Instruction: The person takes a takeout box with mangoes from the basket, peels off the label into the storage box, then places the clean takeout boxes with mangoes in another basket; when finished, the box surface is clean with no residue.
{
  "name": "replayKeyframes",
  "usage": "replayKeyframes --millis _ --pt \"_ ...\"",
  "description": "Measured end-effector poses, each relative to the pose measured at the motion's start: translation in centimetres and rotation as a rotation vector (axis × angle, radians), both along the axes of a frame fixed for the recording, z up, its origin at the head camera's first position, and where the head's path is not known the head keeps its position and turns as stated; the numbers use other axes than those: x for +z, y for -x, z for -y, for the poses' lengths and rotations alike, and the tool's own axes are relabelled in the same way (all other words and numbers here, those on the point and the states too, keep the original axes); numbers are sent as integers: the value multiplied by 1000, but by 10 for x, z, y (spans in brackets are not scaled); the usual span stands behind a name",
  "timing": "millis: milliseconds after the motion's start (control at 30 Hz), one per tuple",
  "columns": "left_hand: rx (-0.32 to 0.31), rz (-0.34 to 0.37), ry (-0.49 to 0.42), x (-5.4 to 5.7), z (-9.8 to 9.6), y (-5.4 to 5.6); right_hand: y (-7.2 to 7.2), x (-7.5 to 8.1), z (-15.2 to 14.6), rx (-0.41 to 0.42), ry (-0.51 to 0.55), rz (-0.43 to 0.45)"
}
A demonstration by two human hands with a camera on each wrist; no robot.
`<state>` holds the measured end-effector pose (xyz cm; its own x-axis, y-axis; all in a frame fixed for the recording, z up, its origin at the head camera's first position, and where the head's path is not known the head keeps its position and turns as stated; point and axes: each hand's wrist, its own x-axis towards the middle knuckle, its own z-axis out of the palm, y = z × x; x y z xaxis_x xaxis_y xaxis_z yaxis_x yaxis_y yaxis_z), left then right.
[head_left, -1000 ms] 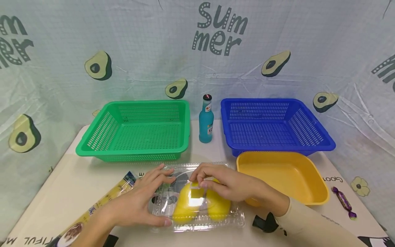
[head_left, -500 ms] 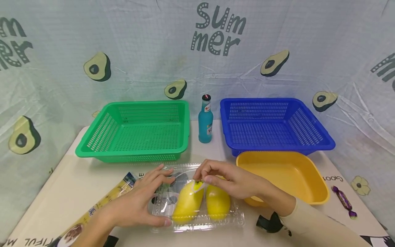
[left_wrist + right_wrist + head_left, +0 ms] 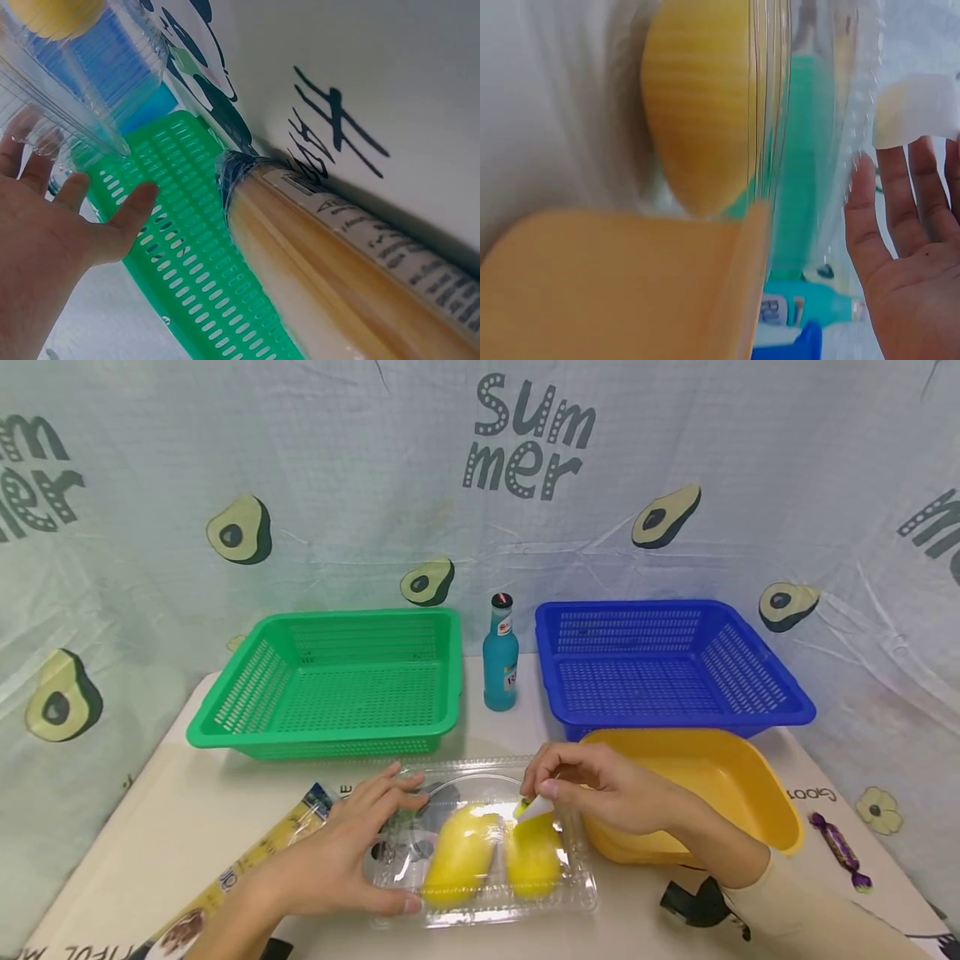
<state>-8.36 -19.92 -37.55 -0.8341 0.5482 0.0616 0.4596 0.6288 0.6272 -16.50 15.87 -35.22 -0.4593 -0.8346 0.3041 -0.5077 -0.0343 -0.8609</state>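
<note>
A clear plastic clamshell box (image 3: 582, 893) lies closed on the table with two yellow mangoes (image 3: 461, 857) inside. My left hand (image 3: 341, 852) rests along its left side, fingers spread over the lid and thumb at the front edge. Above the lid's right part, my right hand (image 3: 611, 789) pinches a small white sticker (image 3: 534, 810) with some yellow on it between thumb and fingertips. The right wrist view shows the sticker (image 3: 919, 111) curled at the fingertips, off the lid. Beneath the left wrist lies a long yellow packet (image 3: 255, 852), partly hidden by the forearm.
A green basket (image 3: 322, 739) stands behind the box on the left, a blue basket (image 3: 675, 718) at the back right. Between them is an upright blue bottle (image 3: 500, 664). A yellow tub (image 3: 780, 835) sits right of the box, with a purple-wrapped candy (image 3: 840, 852) farther right.
The sticker has come up off the lid, and my right hand has moved to the right with it. My left hand has stayed on the box.
</note>
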Motion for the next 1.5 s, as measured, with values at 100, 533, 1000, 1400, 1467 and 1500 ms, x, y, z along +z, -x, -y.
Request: replayKeyframes --millis 100,533,1000,1400,1467,1500 --pt "0 0 3 0 0 0 3 1 -10 -22 -7 -13" --pt "12 -16 34 1 0 -1 18 11 -66 -158 -145 -77" --pt "24 20 42 7 1 1 33 15 -110 -248 -268 -87" --pt "23 23 36 4 0 0 42 12 -139 -307 -366 -195" --pt "25 21 39 4 0 0 43 11 -145 -321 -394 -203" --pt "26 18 41 3 0 0 44 11 -147 -326 -405 -211"
